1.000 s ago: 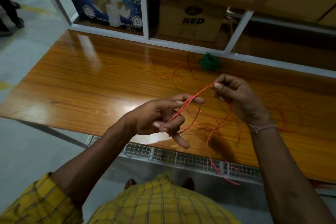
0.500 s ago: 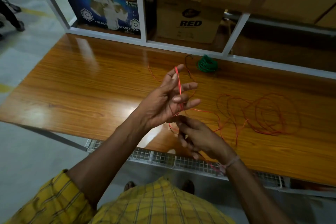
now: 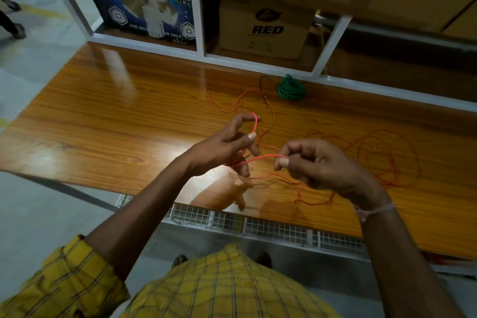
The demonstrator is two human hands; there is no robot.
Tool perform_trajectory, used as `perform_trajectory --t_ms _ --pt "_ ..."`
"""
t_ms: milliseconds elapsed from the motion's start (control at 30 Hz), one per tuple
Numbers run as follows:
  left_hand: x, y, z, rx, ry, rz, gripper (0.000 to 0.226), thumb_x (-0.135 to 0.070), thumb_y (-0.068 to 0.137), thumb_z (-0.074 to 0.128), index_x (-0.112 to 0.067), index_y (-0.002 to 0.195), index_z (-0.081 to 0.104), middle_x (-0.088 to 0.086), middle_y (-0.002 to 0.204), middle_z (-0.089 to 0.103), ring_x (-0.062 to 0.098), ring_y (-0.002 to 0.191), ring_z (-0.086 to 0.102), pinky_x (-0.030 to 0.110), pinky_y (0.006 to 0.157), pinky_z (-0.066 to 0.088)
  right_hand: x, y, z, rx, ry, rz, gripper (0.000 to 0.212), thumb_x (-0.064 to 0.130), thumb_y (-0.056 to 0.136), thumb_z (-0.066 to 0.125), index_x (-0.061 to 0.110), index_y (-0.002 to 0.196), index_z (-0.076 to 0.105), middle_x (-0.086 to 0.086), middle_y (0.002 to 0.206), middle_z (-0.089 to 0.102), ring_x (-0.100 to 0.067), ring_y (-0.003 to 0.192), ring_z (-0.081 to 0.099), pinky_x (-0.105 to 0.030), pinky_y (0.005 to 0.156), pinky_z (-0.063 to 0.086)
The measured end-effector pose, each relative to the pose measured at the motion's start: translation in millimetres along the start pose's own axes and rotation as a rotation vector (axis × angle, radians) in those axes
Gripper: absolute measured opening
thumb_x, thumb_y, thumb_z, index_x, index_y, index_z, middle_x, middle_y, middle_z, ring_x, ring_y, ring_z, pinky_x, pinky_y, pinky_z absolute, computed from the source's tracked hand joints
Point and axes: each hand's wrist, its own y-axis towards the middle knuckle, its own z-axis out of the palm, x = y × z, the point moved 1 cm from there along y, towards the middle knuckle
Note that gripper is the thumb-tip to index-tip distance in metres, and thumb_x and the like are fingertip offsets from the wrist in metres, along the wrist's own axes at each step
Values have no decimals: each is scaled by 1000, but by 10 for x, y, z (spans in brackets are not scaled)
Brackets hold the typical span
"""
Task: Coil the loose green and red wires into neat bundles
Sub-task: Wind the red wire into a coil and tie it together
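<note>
A thin red wire (image 3: 258,158) runs taut between my two hands above the wooden table (image 3: 103,121). My left hand (image 3: 227,147) has the wire looped over its spread fingers, one turn arching from forefinger to thumb. My right hand (image 3: 317,165) pinches the wire between thumb and forefinger, a short way right of the left hand. The rest of the red wire lies in loose loops on the table to the right and behind the hands. A coiled green wire bundle (image 3: 290,87) rests at the table's back edge.
A white shelf frame (image 3: 200,15) stands behind the table, holding a blue printed box (image 3: 144,5) and a brown carton marked RED (image 3: 265,26). A wire-mesh tray (image 3: 258,224) runs under the table's front edge. A person's shoes (image 3: 15,31) show at far left.
My right hand rose from below the left hand to its right side, drawing the wire around the left fingers. My left hand curled its fingers and dropped slightly.
</note>
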Motion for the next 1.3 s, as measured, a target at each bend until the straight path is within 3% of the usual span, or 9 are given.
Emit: perform_trajectory --t_ms 133,233,367,467,600,800,933,1067,1300 --pt "43 -86 75 236 -191 -23 39 -33 115 39 -35 154 38 28 114 66 15 43 39 31 50 54 15 122 -221 -117 16 -130 25 25 98 64 0 98 67 4 59 46 -14 43 35 -25 40 30" --pt "83 -119 107 346 -410 -28 43 -34 117 29 -29 159 34 24 104 61 6 38 23 18 38 36 -41 277 -278 -247 -71 -208 17 26 99 67 10 96 69 5 65 49 -13 51 41 -30 45 33" --pt "76 -119 102 494 -684 -68 45 -32 118 22 -28 161 32 23 103 55 3 38 18 12 33 29 -188 490 -151 -483 -110 -269 15 21 100 71 7 97 65 12 80 60 0 69 54 -17 63 44" --pt "78 -130 68 542 -812 -98 47 -34 117 23 -31 164 28 22 105 54 -2 39 14 10 32 26 -315 582 -17 -534 -3 -246 18 22 103 67 4 99 66 6 69 60 -3 54 51 -22 51 41" --pt "45 -139 26 579 -1008 -63 51 -35 117 19 -35 167 21 24 117 50 -3 41 11 12 34 28 -576 664 159 -483 165 -113 23 34 109 57 18 104 73 -14 62 35 -18 45 30 -28 43 24" --pt "-105 9 23 339 -1059 130 50 -34 116 24 -36 166 26 26 142 56 1 48 35 14 50 46 -766 639 547 -239 344 74 28 29 112 51 32 98 75 -1 68 44 -9 45 34 -19 37 28" --pt "-78 174 26 56 -1010 160 39 -32 116 35 -34 155 38 32 158 46 2 50 49 21 60 58 -617 529 713 -45 281 149 31 34 112 48 26 131 71 -7 69 48 -7 41 36 -20 35 34" --pt "-43 228 11 -227 -757 150 42 -31 115 42 -31 156 34 24 149 54 9 57 60 36 74 65 -376 350 696 63 127 167 33 34 111 50 30 138 67 -13 70 58 -10 41 43 -25 40 36" --pt "115 144 4 -238 -260 93 44 -32 113 47 -34 155 32 25 143 56 32 81 78 42 78 65 33 120 309 56 4 11 21 33 94 72 13 99 76 -7 62 56 -17 46 46 -26 40 38"
